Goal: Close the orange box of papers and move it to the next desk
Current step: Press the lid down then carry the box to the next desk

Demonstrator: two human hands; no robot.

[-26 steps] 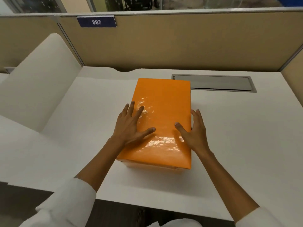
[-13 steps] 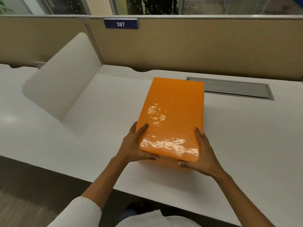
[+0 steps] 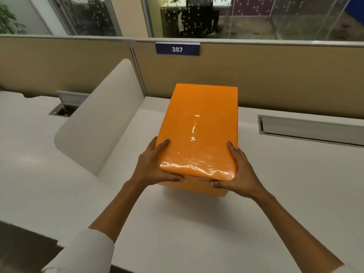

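The orange box (image 3: 199,131) has its glossy lid on and is raised off the white desk (image 3: 197,223), tilted with its near end toward me. My left hand (image 3: 153,164) grips the near left corner, thumb under the lid's front edge. My right hand (image 3: 240,174) grips the near right corner the same way. The papers inside are hidden by the lid.
A white curved divider panel (image 3: 98,123) stands to the left, between this desk and the neighbouring desk (image 3: 25,146). A grey cable tray cover (image 3: 311,131) lies at the back right. A beige partition (image 3: 275,75) with a blue "387" sign (image 3: 177,49) runs behind.
My hands slid from flat on the lid to the near corners and took hold. The box has lifted off the desk, and my view has turned to the left.
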